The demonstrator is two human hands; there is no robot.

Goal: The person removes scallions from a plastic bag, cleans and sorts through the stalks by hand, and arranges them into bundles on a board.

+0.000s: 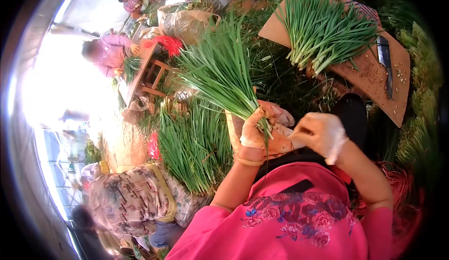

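Note:
My left hand (253,130), in a thin stained glove, is wrapped round the base of a bunch of long green stalks (224,68). The leaves fan out up and to the left, and the pale ends stick out below the fist. To its right is my right hand (320,134), also gloved, with fingers curled together near the front of my body. Whether those fingers hold anything is too small to make out. Under both hands lies a stained, light-coloured cover (280,143) over my lap.
At the upper right a wooden board (346,75) bears bundled green stalks (327,31) and a knife (385,59). A large pile of stalks (194,143) lies left of my left arm. A person in patterned clothing (128,199) is at the lower left; another (110,54) works at a small table (140,68).

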